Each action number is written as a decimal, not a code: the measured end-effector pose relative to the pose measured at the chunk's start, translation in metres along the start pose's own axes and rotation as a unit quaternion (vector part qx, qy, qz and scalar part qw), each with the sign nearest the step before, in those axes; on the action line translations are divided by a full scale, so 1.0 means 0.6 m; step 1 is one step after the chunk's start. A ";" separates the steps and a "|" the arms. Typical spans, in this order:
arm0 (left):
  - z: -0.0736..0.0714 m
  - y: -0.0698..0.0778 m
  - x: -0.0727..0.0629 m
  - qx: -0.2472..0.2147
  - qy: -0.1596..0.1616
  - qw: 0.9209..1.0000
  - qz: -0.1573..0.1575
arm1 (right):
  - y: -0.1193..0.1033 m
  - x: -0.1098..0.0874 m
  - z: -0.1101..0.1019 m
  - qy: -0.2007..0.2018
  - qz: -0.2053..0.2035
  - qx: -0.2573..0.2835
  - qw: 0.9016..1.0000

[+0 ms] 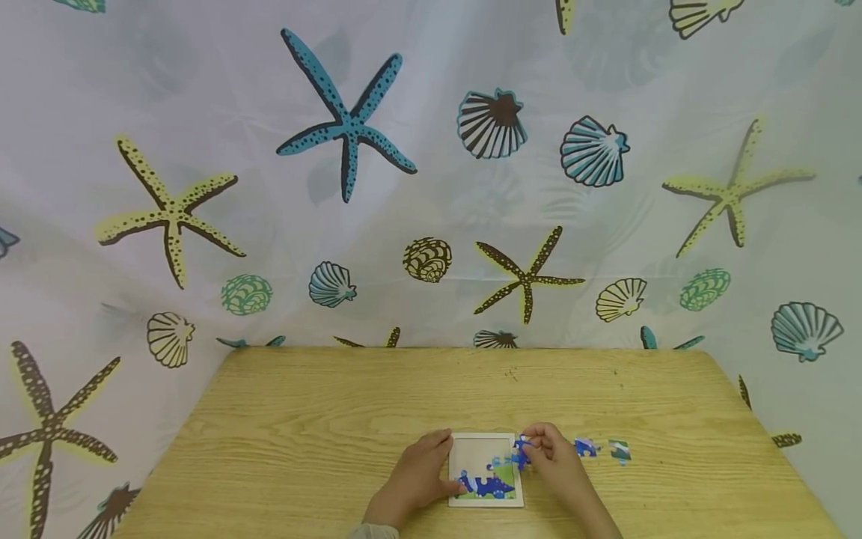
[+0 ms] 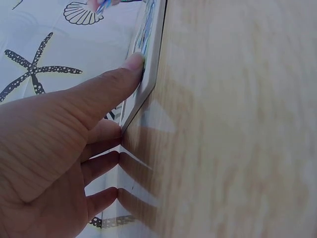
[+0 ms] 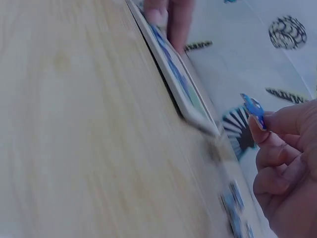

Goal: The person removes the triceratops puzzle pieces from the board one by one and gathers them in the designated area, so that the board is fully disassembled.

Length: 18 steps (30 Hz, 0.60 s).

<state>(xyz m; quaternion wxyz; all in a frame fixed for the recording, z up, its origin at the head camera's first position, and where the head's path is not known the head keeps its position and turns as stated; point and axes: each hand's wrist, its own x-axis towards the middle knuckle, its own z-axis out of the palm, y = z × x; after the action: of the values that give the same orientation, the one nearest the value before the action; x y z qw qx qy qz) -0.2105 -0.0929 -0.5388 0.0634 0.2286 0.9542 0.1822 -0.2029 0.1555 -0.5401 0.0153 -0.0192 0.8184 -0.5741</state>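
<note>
In the head view a square jigsaw tray (image 1: pixel 485 502) with a pale wooden rim lies on the table, several joined puzzle pieces (image 1: pixel 486 486) along its bottom and right side. My left hand (image 1: pixel 419 473) rests at the tray's left edge, thumb over the rim onto the pieces and fingertips against the side, as the left wrist view shows. Above the tray's right rim, my right hand (image 1: pixel 554 460) pinches a blue puzzle piece (image 3: pixel 254 109) between thumb and index finger. That piece is tilted up, off the table, in the right wrist view.
To the right of the tray lie two loose puzzle pieces, a blue one (image 1: pixel 586 447) and a green-and-white one (image 1: pixel 619 451). The wooden table (image 1: pixel 303 419) ends at a hanging cloth (image 1: pixel 404 209) printed with starfish and shells.
</note>
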 end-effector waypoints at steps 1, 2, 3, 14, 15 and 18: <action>-0.001 0.000 0.000 0.001 0.000 1.000 0.001 | 0.003 -0.002 -0.011 0.006 0.003 -0.003 1.000; -0.001 0.000 -0.001 0.002 0.000 1.000 0.001 | 0.007 -0.004 -0.021 0.011 0.007 -0.007 1.000; 0.000 -0.001 -0.001 0.004 0.000 1.000 0.002 | 0.013 -0.006 -0.032 0.015 0.008 -0.012 1.000; -0.002 0.003 0.000 -0.002 -0.002 1.000 -0.005 | 0.054 -0.033 -0.123 0.039 0.041 -0.077 0.995; -0.002 0.003 0.000 -0.003 -0.002 1.000 -0.006 | 0.055 -0.035 -0.127 0.040 0.042 -0.079 0.995; 0.000 0.002 0.002 -0.003 -0.001 1.000 -0.006 | 0.058 -0.039 -0.138 0.041 0.036 -0.088 0.995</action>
<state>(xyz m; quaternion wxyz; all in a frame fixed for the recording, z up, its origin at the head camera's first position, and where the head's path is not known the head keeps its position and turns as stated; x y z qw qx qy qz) -0.2112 -0.0912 -0.5386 0.0665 0.2231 0.9548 0.1849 -0.1840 0.2462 -0.5445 0.0005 0.0323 0.8661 -0.4988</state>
